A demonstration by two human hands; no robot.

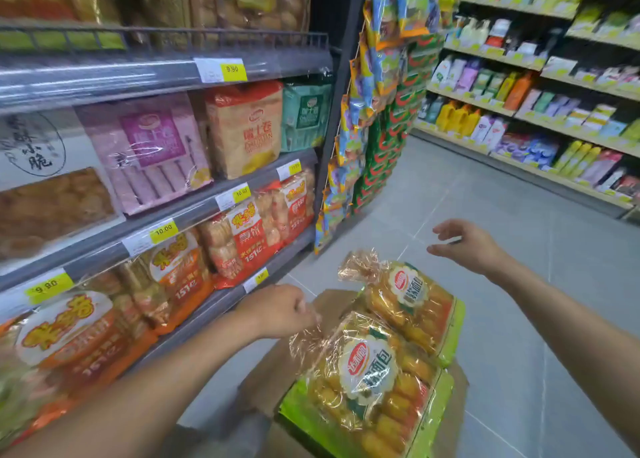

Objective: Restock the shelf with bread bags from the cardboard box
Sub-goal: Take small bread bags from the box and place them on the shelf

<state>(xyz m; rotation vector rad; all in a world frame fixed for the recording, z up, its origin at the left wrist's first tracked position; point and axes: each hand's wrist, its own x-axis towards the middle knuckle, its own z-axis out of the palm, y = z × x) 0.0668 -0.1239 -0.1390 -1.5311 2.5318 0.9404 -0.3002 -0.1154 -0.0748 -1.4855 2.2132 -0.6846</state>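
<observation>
The grey metal shelf unit (pixel 194 215) fills my left side. I count three front rails, and every tier I can see is packed with biscuit and cracker packs, so no free slot shows from here. Below it on the floor sits one brown cardboard box (pixel 273 371), flaps open, just beside the lowest rail. Two clear-film bread bags lie across its top, side by side and touching. The near bread bag (pixel 374 378) has golden rolls, a green base and a round red-and-white label. The far bread bag (pixel 412 301) is the same make. Anything deeper in the box is hidden. My left hand (pixel 277 310) is curled at the gathered neck of the near bag, knuckles towards the camera. I cannot tell whether the fingers have closed on the film. My right hand (pixel 467 246) hovers apart from the far bag, fingers spread and holding nothing. I judge the step to be picking up the near bag. I would pinch the twisted neck firmly and bring the free hand under the green base. The soft rolls then ride flat and the far bag is not dragged off the box.
</observation>
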